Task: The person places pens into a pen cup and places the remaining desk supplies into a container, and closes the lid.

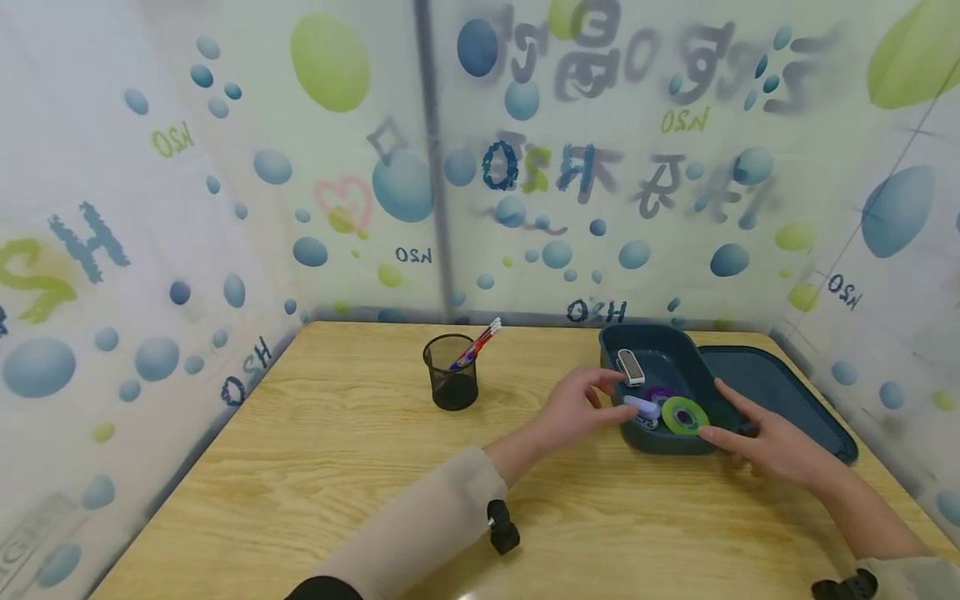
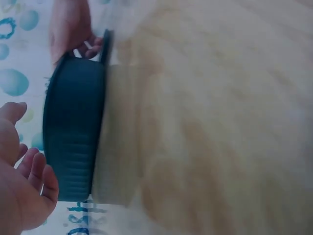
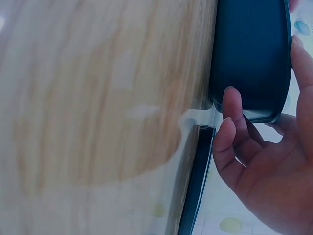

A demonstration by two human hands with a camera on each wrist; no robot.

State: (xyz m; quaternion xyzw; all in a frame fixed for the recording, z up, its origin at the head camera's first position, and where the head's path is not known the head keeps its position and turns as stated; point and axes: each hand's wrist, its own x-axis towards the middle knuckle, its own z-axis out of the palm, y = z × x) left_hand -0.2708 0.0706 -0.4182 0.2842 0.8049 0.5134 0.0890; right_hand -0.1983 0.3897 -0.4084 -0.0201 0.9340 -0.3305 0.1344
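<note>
A dark blue-green open box (image 1: 652, 333) stands at the right of the wooden table. My left hand (image 1: 573, 407) is at its left side, thumb tip by a small lavender rounded item (image 1: 642, 407) and the other fingers near the rim, apart from the thumb. My right hand (image 1: 780, 442) grips the box's near right corner, thumb on the rim and fingers on the outer side. Inside lie a lime-green ring-shaped roll (image 1: 685, 416), a purple ring (image 1: 660, 393) partly covered, and a white oblong item (image 1: 631, 367) with a dark edge.
A flat dark blue-green lid (image 1: 772, 392) lies right of the box, partly behind my right hand. Toward the back middle stands a black mesh cup (image 1: 453, 379) with several pens (image 1: 476, 343). Printed white curtains (image 1: 360, 275) enclose the table (image 1: 337, 442).
</note>
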